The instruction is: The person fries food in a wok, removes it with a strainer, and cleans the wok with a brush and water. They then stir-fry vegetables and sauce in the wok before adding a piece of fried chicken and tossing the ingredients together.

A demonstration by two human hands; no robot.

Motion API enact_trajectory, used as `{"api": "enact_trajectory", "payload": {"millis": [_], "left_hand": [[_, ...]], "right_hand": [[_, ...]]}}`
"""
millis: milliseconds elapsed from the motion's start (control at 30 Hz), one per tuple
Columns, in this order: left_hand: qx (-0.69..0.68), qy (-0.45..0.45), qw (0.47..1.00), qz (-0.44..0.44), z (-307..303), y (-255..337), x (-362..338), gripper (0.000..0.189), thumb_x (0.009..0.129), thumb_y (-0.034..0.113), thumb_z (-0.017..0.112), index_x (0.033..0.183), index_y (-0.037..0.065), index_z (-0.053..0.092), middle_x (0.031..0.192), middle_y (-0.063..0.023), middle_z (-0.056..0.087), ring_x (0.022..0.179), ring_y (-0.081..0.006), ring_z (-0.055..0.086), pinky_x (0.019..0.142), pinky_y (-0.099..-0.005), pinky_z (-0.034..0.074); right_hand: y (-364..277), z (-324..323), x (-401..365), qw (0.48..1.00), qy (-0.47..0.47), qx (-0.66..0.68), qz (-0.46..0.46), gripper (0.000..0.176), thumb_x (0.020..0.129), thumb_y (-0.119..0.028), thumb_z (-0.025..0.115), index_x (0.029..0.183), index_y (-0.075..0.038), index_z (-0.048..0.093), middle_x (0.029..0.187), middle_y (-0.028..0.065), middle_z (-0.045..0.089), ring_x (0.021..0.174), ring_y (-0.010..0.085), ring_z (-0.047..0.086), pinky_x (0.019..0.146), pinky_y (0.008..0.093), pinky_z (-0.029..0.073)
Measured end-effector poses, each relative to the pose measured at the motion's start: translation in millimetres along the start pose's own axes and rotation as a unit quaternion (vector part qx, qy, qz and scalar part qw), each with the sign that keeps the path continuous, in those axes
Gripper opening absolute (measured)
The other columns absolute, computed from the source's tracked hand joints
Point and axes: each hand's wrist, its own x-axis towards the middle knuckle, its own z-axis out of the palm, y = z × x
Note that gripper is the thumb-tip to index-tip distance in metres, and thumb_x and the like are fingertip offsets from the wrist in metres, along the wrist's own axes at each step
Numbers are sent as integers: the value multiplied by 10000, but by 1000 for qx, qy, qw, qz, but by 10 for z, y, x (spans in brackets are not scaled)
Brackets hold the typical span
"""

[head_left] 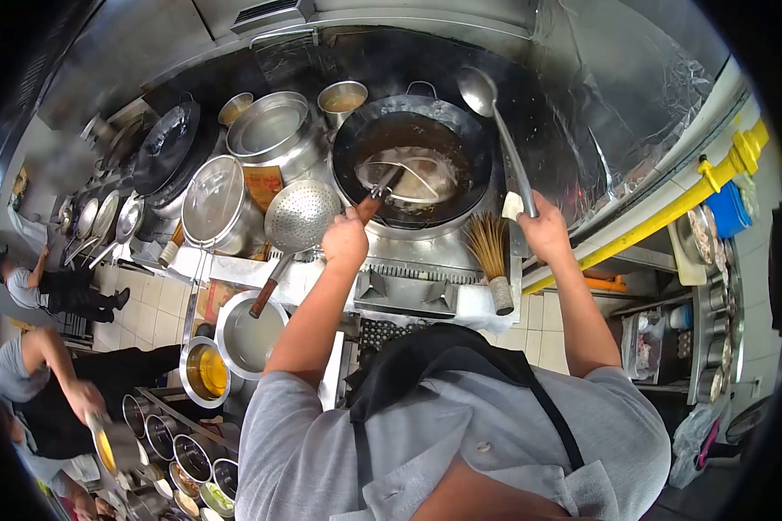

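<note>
My left hand [346, 239] is closed around the wooden handle of a strainer [384, 184]. The strainer's round head lies inside a large black wok [343, 152], among frothy brown oil with pale food [430, 182] in it. Over the right side of the stove, my right hand [545, 228] grips the long metal handle of a ladle [478, 91], its bowl raised beyond the wok's right rim. Below that hand sits a bamboo wok brush [491, 260]. Beside my left hand rests a perforated skimmer [304, 214], its wooden handle pointing toward me.
Left of the wok stand a pot [269, 130], a sieve-topped pot [215, 201] and a small metal bowl [342, 97]. Bowls of liquid [226, 334] and yellow oil [207, 373] are lower left. Co-workers [61, 373] stand at left. A yellow pipe [669, 213] runs along the right.
</note>
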Motion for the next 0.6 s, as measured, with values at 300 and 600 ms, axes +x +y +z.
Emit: {"api": "enact_trajectory", "payload": {"millis": [300, 600], "left_hand": [[-73, -103, 992, -8, 79, -148, -428, 777, 733, 295, 706, 1367, 18, 351, 1132, -232, 531, 1050, -367, 550, 880, -427, 466], [-154, 123, 980, -7, -269, -605, -1433, 596, 737, 176, 698, 1256, 6, 459, 1281, -232, 431, 1170, -394, 446, 972, -443, 386]], "right_hand": [[239, 786, -105, 979, -123, -162, 0, 501, 794, -150, 514, 1293, -162, 478, 1018, 244, 609, 953, 409, 587, 833, 491, 466], [75, 863, -665, 951, -76, -132, -269, 352, 843, -126, 520, 1188, -63, 547, 985, 205, 617, 910, 386, 604, 790, 451, 483]]}}
